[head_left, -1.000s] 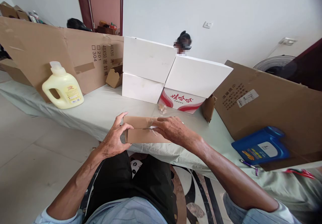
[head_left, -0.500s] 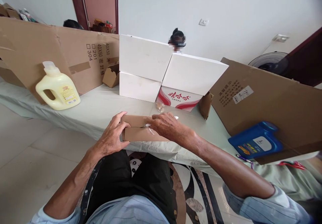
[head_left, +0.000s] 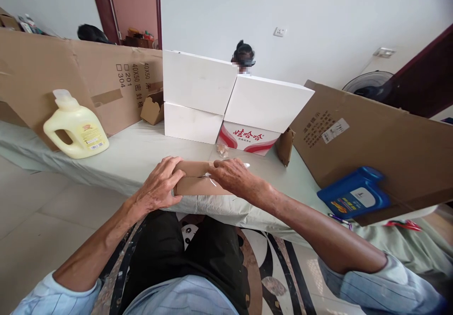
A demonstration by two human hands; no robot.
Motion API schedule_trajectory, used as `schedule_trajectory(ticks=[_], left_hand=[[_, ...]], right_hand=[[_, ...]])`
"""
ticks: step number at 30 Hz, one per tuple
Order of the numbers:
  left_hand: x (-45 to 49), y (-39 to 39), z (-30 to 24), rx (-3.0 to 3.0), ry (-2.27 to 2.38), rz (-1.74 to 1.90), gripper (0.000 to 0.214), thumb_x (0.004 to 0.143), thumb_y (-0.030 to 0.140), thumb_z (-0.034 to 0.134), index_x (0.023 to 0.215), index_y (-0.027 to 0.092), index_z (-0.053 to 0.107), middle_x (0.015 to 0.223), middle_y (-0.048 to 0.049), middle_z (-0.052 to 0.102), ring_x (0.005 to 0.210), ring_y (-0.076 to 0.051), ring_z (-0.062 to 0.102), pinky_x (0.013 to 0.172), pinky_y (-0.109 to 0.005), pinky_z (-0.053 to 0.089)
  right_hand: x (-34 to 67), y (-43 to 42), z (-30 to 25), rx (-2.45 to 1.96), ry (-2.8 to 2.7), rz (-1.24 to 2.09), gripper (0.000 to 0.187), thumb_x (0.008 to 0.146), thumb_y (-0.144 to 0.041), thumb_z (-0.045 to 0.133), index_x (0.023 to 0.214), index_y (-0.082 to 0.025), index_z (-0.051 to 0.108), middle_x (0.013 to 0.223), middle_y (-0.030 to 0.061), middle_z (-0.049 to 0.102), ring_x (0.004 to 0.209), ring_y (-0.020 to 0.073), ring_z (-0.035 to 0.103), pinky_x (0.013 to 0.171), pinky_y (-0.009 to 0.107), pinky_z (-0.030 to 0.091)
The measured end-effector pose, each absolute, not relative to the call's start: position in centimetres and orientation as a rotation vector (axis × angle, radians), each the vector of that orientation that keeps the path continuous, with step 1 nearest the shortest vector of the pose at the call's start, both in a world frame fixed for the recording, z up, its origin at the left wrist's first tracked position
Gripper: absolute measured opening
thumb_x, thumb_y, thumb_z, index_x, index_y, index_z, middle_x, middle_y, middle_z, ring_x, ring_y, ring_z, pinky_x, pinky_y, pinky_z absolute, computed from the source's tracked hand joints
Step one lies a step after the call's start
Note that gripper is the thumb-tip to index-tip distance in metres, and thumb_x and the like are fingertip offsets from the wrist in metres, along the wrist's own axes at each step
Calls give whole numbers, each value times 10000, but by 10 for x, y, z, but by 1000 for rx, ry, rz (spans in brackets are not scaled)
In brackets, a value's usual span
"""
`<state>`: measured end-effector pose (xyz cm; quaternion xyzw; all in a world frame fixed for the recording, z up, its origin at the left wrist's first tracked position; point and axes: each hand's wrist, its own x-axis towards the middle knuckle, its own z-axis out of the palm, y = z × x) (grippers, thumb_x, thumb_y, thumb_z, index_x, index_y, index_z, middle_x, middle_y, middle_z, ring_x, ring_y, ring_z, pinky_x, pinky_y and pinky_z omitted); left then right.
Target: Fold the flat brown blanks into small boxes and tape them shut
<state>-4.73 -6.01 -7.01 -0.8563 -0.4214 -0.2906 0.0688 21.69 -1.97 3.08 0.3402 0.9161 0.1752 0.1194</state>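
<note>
A small brown cardboard box point(head_left: 198, 186) lies at the near edge of the cloth-covered table, a seam running along its top. My left hand point(head_left: 163, 183) grips the box's left end, thumb on top and fingers around the far and near sides. Closed over the right part of the box is my right hand point(head_left: 231, 176), holding what looks like a white-handled cutter point(head_left: 247, 165). Its white end sticks out beyond the knuckles, and a small pale tip shows at the seam by the fingertips. Most of the cutter is hidden in the fist.
A crumpled clear wrapper point(head_left: 222, 151) lies beyond the box, before stacked white cartons point(head_left: 193, 81). A yellow detergent jug point(head_left: 76, 128) stands left; a blue bottle point(head_left: 356, 194) leans right against a cardboard panel point(head_left: 399, 159). Behind the cartons is another person's head point(head_left: 243, 54).
The view has shifted slightly, moving the background a little to the left. Both hands keep their hold; the right hand and the pale tip stay near the same spot on the seam.
</note>
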Motion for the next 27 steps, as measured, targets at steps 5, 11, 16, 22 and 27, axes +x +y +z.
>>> schedule_trajectory(ticks=[5,11,16,22,27], left_hand=[[-48,-55,-60,-2579,-1250,-801,457,724,177,828,1150,193,663,1515,-260,543,1409,-516,535,1078,-666,577],[-48,-57,-68,-2575,-1305,-827,459,670,107,839,1075,224,657,1508,-221,576,1413,-499,551,1102,-654,568],[-54,-57,-72,-2542,-1277,-863,442,712,151,844,1087,220,621,1529,-242,553,1424,-495,555,1124,-660,557],[-56,-57,-71,-2483,-1260,-852,425,766,189,819,1101,209,559,1535,-286,530,1420,-502,557,1105,-666,563],[-53,-61,-72,-2444,-1293,-859,418,764,150,807,1075,227,540,1542,-263,523,1446,-488,545,1102,-640,578]], right_hand=[[223,-14,29,1002,2684,498,371,1074,-20,447,1322,-162,683,1009,110,740,736,199,557,669,362,201],[260,-6,23,1045,2663,532,368,1043,29,446,1186,-162,727,1009,116,743,718,179,550,656,366,177],[323,15,12,1202,2836,427,282,1153,-273,473,1080,-191,732,976,104,757,770,201,621,633,345,201],[383,42,-62,1876,2935,156,333,1138,-400,461,1136,-217,740,1087,123,773,905,250,689,699,320,403],[392,48,-130,2095,2910,8,322,1088,-381,500,1035,-210,767,941,154,756,910,304,698,807,384,543]])
